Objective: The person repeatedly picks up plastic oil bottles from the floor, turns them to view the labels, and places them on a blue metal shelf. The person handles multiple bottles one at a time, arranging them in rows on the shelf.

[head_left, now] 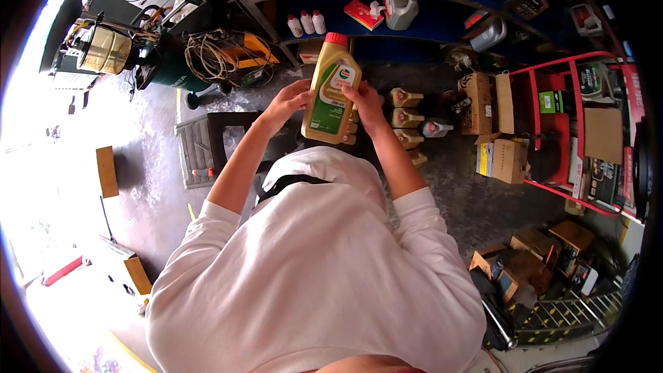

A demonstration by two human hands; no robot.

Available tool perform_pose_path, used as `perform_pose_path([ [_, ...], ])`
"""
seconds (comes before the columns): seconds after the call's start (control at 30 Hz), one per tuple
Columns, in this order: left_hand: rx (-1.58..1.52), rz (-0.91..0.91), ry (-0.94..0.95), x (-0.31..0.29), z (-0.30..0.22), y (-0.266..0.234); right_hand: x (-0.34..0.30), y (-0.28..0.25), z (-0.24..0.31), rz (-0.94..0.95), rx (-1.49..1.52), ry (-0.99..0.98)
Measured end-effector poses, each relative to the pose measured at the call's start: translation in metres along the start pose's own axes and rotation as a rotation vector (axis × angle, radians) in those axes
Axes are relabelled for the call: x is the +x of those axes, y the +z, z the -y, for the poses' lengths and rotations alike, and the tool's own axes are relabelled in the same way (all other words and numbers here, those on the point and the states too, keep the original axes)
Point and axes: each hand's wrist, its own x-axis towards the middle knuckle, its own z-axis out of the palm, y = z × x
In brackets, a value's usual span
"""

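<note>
Upright between my hands is a gold motor oil bottle (323, 116) with a red cap and a green label facing up at me. My left hand (289, 102) grips its left side, and the fingers pass partly behind it. On the opposite side, my right hand (366, 103) holds the bottle with the thumb laid over the front near the label. Just right of my right forearm, similar gold bottles (406, 118) with red caps stand on the floor, beside one grey bottle (436, 128).
Ahead, a blue shelf (311, 7) carries small white bottles (306, 23), a red packet (364, 14) and a pale jug (400, 10). Cardboard boxes (476, 103) and a red rack (577, 117) stand right. A dark green machine (166, 62) and coiled hose (210, 59) are left.
</note>
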Motion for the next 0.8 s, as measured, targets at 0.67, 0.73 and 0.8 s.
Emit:
perform_pose_path([
  [0.67, 0.212, -0.078, -0.201, -0.013, 0.022, 0.045, -0.045, -0.025, -0.023, 0.056, 0.086, 0.118],
  [0.73, 0.189, -0.061, -0.192, -0.015, 0.028, 0.037, -0.046, -0.021, -0.025, 0.046, 0.081, 0.133],
  [0.8, 0.14, -0.026, -0.167, -0.012, 0.035, 0.03, -0.045, -0.018, -0.026, 0.017, 0.036, 0.144],
])
